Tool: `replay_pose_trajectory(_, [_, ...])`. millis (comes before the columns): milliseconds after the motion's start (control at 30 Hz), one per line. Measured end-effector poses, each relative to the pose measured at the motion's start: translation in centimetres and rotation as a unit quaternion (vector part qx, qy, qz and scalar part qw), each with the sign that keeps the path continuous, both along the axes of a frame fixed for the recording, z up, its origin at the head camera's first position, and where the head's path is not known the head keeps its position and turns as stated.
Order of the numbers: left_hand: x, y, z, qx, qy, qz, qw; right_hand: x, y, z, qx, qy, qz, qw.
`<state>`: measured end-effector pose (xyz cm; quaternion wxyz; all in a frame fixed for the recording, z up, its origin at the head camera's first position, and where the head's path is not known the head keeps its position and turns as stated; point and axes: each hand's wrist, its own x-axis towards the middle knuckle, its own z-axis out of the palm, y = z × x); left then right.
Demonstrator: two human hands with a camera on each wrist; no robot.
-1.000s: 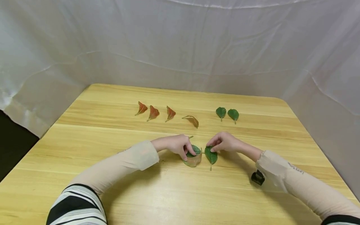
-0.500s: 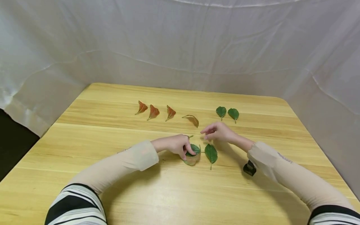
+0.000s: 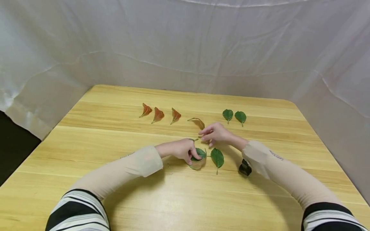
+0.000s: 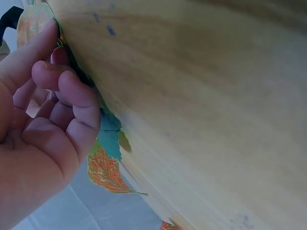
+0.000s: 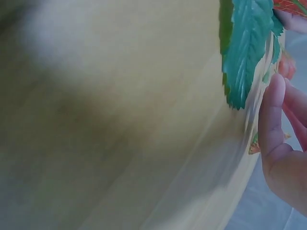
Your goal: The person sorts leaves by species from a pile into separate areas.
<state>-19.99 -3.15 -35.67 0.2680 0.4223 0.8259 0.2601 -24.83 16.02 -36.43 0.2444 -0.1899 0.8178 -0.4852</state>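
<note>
My left hand (image 3: 182,150) is at the middle of the table, its thumb and finger pinching a green leaf (image 3: 200,154) that overlaps a pale reddish leaf (image 3: 198,164). In the left wrist view the thumb lies against a pale orange leaf (image 4: 32,26), the other fingers curled. To the right lies a single green leaf (image 3: 217,157), stem toward me; nothing holds it. Just behind it hovers my right hand (image 3: 216,134), fingers loosely extended and holding nothing visible. Its fingertips are close to a curled brownish leaf (image 3: 198,123). A small stem (image 3: 196,139) pokes out behind the left hand.
Several red leaves (image 3: 158,115) lie in a row at the back left of the wooden table (image 3: 130,134). At the back right are two green leaves (image 3: 227,114). Pale curtains (image 3: 185,48) surround the far side. A black camera (image 3: 245,167) hangs below the right wrist.
My right hand has let go of the single green leaf and moved back and left toward the curled brownish leaf. The left hand has stayed in place.
</note>
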Motion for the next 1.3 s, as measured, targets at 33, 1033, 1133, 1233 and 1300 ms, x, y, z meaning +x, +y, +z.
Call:
replay_pose_trajectory(33, [0.0,0.0,0.0,0.000,-0.001,0.001,1.0000,0.0,-0.2,-0.1,0.002,0.001,0.001,1.000])
replay_pose_trajectory(1033, [0.3,0.2,0.4,-0.020,0.012,0.001,0.9997,-0.2,-1.4,-0.7,0.054,0.086,0.048,0.994])
replay_pose_trajectory(1133, [0.3,0.2,0.4,-0.022,0.013,0.003,0.9997,-0.3,-1.1,-0.6,0.053,0.091,0.058,0.993])
replay_pose_trajectory(1233, [0.3,0.2,0.4,-0.026,0.019,0.004,0.9995,-0.3,-0.8,-0.4,0.043,0.090,0.062,0.993])
replay_pose_trajectory(1300, [0.3,0.2,0.3,-0.025,0.022,0.003,0.9994,-0.2,-0.6,-0.3,0.032,0.085,0.064,0.994])
